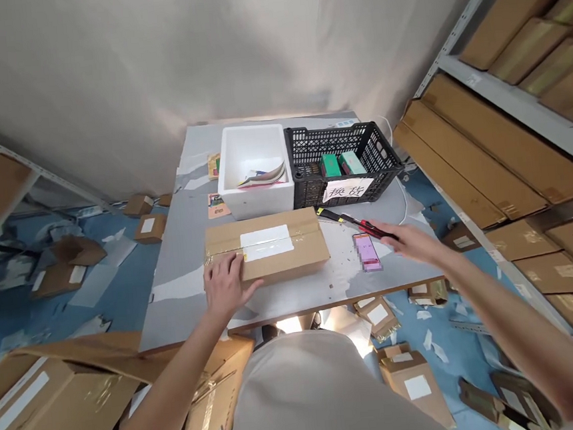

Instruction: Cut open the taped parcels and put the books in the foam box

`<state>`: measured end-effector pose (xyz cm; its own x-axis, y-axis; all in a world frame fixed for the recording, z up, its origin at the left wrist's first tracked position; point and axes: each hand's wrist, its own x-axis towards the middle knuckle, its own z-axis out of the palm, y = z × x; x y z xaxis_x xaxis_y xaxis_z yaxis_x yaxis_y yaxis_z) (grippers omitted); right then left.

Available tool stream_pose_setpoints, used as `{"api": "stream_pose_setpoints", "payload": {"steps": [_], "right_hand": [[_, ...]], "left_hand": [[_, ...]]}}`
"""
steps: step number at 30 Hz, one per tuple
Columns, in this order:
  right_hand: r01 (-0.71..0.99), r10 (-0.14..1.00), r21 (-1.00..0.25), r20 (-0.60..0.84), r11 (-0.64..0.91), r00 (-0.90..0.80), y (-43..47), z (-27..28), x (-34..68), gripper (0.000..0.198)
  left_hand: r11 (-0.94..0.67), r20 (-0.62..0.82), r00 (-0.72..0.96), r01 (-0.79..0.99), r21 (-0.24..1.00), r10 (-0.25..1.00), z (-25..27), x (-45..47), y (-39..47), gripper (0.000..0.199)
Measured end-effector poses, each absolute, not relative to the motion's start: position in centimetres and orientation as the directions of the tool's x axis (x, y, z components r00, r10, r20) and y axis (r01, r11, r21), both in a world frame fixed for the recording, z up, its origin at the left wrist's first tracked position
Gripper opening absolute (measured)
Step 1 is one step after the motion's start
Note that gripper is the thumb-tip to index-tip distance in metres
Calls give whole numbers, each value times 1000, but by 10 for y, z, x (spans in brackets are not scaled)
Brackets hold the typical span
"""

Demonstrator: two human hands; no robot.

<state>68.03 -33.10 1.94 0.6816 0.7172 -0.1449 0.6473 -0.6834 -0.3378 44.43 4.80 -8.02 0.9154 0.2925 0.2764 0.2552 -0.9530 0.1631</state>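
A closed cardboard box (304,235) lies on the table, with a white label and clear tape along its top. My left hand (226,284) rests on the left end of this box, fingers laid over the top and thumb spread along the front edge. To the right, my right hand (405,241) is closed around a red and black utility knife (365,224), its front end pointing left toward the box. A black and yellow tool (329,215) lies beside the box's right end, touching or overlapping the knife's tip. Just below the knife is a phone (367,253) with a lit pink screen.
Behind the box stand a white foam bin (258,201) holding papers and a black plastic crate (309,189) with green boxes. Shelves of cartons (493,170) rise at the right. Open cartons (81,393) crowd the table's left front; boxes and scraps litter the blue floor (430,370).
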Motion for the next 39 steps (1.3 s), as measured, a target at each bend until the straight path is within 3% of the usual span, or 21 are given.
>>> {"api": "stream_pose_setpoints", "payload": {"steps": [2, 4, 8, 27, 39], "right_hand": [[459, 644, -583, -149, -670, 750, -327, -4, 668, 54], [286, 599, -748, -182, -599, 779, -312, -25, 657, 56], [95, 612, -888, -229, -450, 757, -286, -49, 647, 58], [-99, 611, -930, -310, -354, 728, -276, -68, 643, 56], [-77, 745, -857, -485, -510, 458, -293, -35, 673, 51]], "left_hand": [[-954, 253, 923, 262, 143, 291, -74, 449, 47, 84], [-960, 232, 933, 255, 118, 277, -70, 456, 47, 93], [-973, 199, 952, 224, 62, 232, -69, 471, 44, 112], [-970, 125, 962, 241, 39, 244, -70, 478, 40, 112], [-965, 93, 961, 254, 62, 259, -69, 483, 43, 111]]}}
